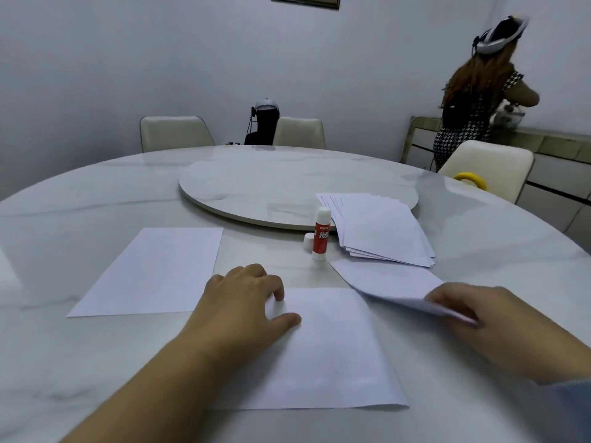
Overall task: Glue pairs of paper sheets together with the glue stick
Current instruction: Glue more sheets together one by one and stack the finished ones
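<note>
Bringing the second sheet to its partner.
My left hand (248, 302) presses the near-edge sheet (323, 353) steady, fingers loosely bent; my right hand (473, 314) pinches the loose sheet (387, 279) for alignment.

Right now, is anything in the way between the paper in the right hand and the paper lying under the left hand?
Nothing visible. The held sheet hangs just right of the flat sheet, with only bare table between.

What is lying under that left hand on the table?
A white paper sheet lies flat on the table; the left hand rests fingertips and thumb on its upper left part. Whether another sheet lies beneath it cannot be seen.
</note>
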Demonstrator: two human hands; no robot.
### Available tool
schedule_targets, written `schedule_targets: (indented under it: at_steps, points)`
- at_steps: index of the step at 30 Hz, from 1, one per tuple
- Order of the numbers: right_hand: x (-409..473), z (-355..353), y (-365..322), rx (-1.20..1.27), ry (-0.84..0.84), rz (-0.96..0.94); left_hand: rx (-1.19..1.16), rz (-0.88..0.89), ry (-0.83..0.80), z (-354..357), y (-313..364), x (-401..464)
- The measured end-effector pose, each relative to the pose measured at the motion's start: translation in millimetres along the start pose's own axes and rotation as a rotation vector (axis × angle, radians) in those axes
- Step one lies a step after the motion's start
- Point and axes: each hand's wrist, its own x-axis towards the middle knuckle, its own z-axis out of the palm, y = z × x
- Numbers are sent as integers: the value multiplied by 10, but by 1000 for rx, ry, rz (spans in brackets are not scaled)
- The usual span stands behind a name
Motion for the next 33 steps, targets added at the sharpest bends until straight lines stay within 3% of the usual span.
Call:
schedule_targets:
  at_steps: [6, 10, 13, 16, 21, 25, 29, 31, 33]
  points:
    - [-79, -29, 105, 197, 68, 4, -18, -13, -24, -30, 7, -1]
    - [-130, 112, 86, 173, 239, 30, -7, -26, -40, -39, 8, 0]
    - [-141, 157, 18, 115, 266, 48, -26, -57, -58, -74, 3, -14]
    - [-129, 120, 0, 136, 230, 84, -37, -94, -74, -127, -9, -26]
    - [-134, -23, 200, 198, -36, 17, -75, -118, -142, -192, -24, -48]
    - [-160, -34, 361, 274, -52, -78, -109, -130, -215, -236, -80, -89]
    - [-191, -36, 319, 169, 258, -133, -288, -163, -57, -340, -96, -118]
    - [-180, -75, 264, 235, 414, -142, -534, -325, 12, -430, -100, -85]
    - [-145, -108, 154, 313, 529, -194, -897, -499, -70, -517, -81, -58]
